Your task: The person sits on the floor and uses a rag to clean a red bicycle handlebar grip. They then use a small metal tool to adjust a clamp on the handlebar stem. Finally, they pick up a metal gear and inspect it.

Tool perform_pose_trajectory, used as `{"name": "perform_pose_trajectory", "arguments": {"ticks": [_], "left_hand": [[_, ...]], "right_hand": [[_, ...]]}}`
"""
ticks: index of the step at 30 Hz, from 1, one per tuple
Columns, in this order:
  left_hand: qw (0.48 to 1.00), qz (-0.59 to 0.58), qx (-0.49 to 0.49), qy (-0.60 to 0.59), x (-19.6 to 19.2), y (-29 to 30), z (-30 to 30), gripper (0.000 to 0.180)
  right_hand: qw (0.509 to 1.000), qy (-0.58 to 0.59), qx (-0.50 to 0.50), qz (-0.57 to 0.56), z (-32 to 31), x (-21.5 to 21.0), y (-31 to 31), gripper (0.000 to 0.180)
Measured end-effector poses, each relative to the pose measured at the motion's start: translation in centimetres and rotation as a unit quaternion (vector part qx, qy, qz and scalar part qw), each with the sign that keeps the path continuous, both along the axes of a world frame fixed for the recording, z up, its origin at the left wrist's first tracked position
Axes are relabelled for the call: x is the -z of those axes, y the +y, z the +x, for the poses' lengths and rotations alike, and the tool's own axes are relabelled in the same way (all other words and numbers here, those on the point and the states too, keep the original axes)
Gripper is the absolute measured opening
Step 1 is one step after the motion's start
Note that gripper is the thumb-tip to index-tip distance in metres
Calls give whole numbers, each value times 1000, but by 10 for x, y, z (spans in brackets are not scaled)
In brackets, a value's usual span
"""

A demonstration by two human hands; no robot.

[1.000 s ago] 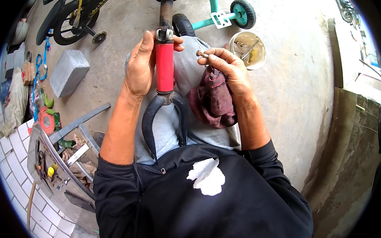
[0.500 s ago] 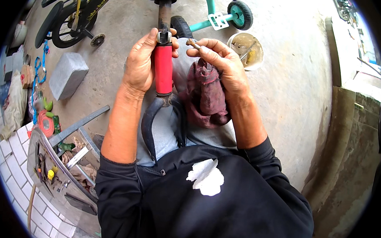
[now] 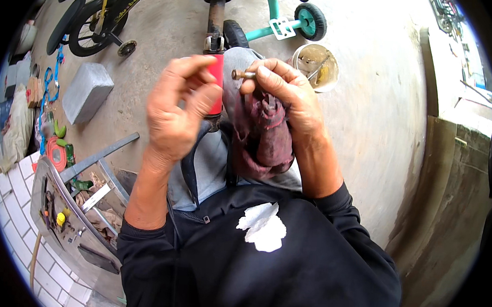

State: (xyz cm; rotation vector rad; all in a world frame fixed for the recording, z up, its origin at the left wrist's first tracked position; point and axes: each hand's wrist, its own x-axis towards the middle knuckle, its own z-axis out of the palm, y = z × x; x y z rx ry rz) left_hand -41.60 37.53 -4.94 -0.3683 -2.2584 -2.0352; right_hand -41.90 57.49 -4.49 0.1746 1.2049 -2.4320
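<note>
- The red tube (image 3: 220,70), at centre between the knees, is partly covered by the blurred left hand (image 3: 173,114).
- The fork (image 3: 188,167) is partly hidden by maroon cloth (image 3: 276,144) at right.
- Left fingers are parted, loosely curled; whether the tube is touched cannot be told.
- A bolt (image 3: 242,75), right of the tube, is pinched by the right hand's (image 3: 292,95) thumb and fingers.

Upper-right glare, slightly blurred left hand (image 3: 173,114)
</note>
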Motion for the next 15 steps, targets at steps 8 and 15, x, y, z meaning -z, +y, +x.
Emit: {"name": "perform_pose_trajectory", "arguments": {"ticks": [8,15], "left_hand": [[998,47,44,-20,8,6,16,22],[999,45,23,-19,9,10,20,17]], "right_hand": [[1000,-15,-27,-7,10,-7,-9,17],[988,1,-78,134,14,-5,-10,29]]}}
